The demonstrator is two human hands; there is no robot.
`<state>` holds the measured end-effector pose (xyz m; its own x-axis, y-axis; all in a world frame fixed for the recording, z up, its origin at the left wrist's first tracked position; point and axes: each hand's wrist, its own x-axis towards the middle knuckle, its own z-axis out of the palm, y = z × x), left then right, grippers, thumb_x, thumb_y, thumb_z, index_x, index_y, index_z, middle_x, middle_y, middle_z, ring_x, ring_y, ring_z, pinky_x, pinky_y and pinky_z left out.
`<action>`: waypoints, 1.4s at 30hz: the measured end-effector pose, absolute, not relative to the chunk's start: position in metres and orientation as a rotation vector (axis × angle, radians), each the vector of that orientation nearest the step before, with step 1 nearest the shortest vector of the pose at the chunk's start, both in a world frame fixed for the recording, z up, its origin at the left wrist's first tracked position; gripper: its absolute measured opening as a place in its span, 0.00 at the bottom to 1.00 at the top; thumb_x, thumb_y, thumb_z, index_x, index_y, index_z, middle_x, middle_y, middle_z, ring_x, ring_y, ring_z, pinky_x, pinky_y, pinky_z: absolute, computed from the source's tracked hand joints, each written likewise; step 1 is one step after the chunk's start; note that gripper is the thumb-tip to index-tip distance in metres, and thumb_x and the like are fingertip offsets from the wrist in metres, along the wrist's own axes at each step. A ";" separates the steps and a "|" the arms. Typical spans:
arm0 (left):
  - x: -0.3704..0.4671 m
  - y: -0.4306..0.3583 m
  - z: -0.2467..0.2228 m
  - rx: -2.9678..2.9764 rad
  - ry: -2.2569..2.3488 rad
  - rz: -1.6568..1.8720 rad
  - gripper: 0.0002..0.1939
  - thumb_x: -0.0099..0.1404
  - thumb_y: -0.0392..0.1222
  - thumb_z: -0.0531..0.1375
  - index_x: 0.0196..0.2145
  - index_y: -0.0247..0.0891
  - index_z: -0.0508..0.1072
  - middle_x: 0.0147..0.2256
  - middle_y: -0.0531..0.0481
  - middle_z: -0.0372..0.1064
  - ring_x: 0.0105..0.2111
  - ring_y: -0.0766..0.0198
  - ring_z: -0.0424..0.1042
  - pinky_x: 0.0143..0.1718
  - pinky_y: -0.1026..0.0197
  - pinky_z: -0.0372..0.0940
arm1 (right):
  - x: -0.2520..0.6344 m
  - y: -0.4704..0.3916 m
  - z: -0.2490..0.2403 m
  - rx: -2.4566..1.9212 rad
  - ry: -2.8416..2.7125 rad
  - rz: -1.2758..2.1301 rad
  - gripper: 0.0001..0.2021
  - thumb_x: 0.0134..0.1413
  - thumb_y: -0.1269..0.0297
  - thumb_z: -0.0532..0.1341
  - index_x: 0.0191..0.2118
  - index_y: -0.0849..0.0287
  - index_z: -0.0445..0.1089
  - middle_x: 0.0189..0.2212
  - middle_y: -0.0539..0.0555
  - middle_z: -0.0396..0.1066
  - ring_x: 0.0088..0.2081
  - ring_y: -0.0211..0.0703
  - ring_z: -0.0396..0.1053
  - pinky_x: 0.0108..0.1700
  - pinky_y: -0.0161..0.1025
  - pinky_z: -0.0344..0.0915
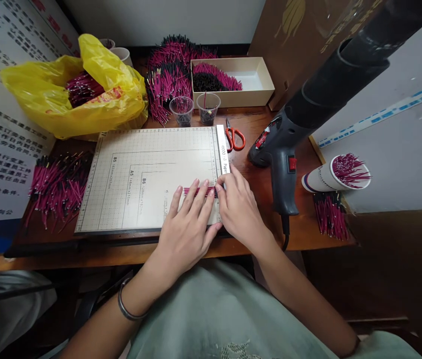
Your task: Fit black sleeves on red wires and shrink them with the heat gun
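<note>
A row of thin magenta wires [191, 191] lies crosswise on a pale paper trimmer board [151, 169] printed with a grid and size marks. Flat over these wires rests my left hand [185, 224], its fingers spread and pressing down. At the wires' right ends, beside the trimmer's white edge bar [222, 149], my right hand [241, 204] has its fingers closed and bent. Its fingertips touch the wire ends, and the hand covers the lower part of the bar. Red-handled scissors [236, 139] lie just beyond the bar.
A black heat gun [285, 149] stands at the right, near a paper cup [317, 175] of wires. Behind the board are two clear cups [182, 112], an open box [233, 99] and wire heaps [169, 85]. A yellow bag [121, 99] and more wires [57, 187] are left.
</note>
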<state>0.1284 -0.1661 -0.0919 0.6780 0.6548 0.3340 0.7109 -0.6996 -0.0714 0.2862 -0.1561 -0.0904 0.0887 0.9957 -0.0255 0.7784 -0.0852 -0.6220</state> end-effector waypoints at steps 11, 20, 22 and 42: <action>0.118 -0.155 -0.100 -2.832 -0.940 -0.481 0.36 0.81 0.56 0.41 0.65 0.19 0.62 0.65 0.32 0.67 0.65 0.46 0.68 0.67 0.48 0.57 | 0.286 -0.162 -0.091 -1.899 -1.732 0.614 0.15 0.70 0.63 0.46 0.48 0.58 0.67 0.70 0.68 0.58 0.70 0.61 0.59 0.66 0.64 0.61; 0.108 -0.147 -0.098 -2.974 -0.860 -0.418 0.37 0.79 0.59 0.44 0.67 0.20 0.62 0.68 0.30 0.62 0.69 0.45 0.63 0.70 0.48 0.55 | 0.285 -0.161 -0.091 -1.897 -1.712 0.602 0.14 0.70 0.63 0.47 0.47 0.57 0.68 0.69 0.66 0.60 0.68 0.60 0.62 0.64 0.62 0.64; 0.104 -0.142 -0.096 -3.030 -0.813 -0.372 0.36 0.80 0.57 0.45 0.69 0.21 0.60 0.69 0.31 0.61 0.70 0.46 0.61 0.71 0.46 0.54 | 0.286 -0.161 -0.090 -1.899 -1.706 0.600 0.13 0.70 0.64 0.47 0.47 0.56 0.68 0.68 0.65 0.61 0.67 0.59 0.63 0.64 0.61 0.65; 0.098 -0.134 -0.092 -3.095 -0.698 -0.281 0.39 0.79 0.59 0.44 0.70 0.20 0.58 0.70 0.29 0.56 0.71 0.44 0.58 0.73 0.46 0.52 | 0.286 -0.162 -0.089 -1.931 -1.711 0.475 0.12 0.68 0.64 0.50 0.44 0.56 0.70 0.65 0.66 0.64 0.66 0.62 0.63 0.65 0.65 0.63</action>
